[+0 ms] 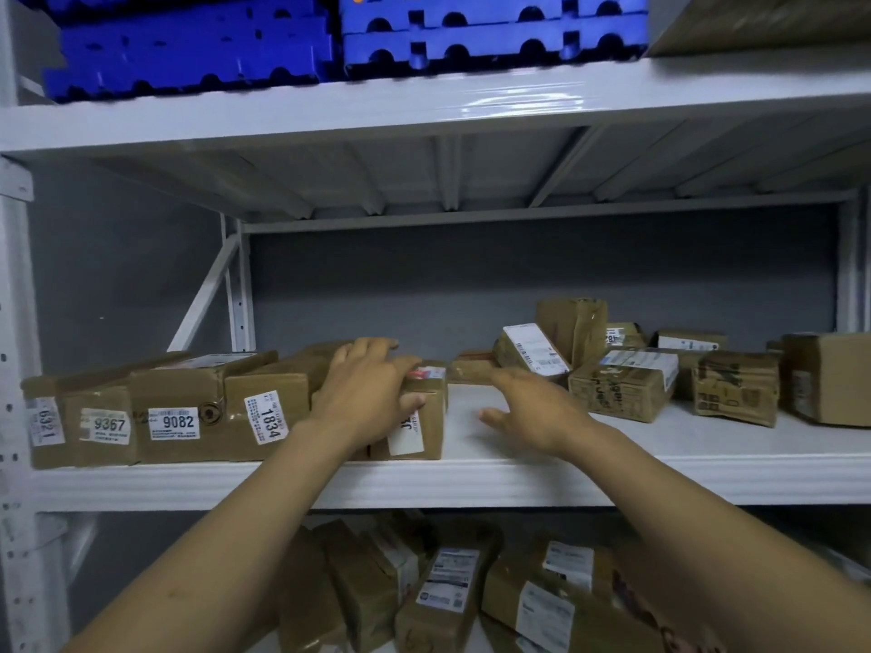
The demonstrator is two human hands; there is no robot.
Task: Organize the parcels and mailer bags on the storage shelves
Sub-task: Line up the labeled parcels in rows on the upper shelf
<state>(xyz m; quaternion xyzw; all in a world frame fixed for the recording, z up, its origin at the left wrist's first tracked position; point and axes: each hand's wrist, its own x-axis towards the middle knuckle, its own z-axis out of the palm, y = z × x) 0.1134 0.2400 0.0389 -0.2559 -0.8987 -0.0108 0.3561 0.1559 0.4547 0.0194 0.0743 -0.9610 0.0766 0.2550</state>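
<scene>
While the left hand (372, 393) clasps the end parcel (417, 412), the right hand (532, 412), fingers spread and seemingly empty, hovers just right of it.

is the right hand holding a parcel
No, the right hand is open above bare shelf; only the left hand rests on a parcel.

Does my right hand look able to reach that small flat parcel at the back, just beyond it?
Probably yes. The right hand is open over bare shelf, and nothing stands between its fingers and the small flat parcel.
</scene>
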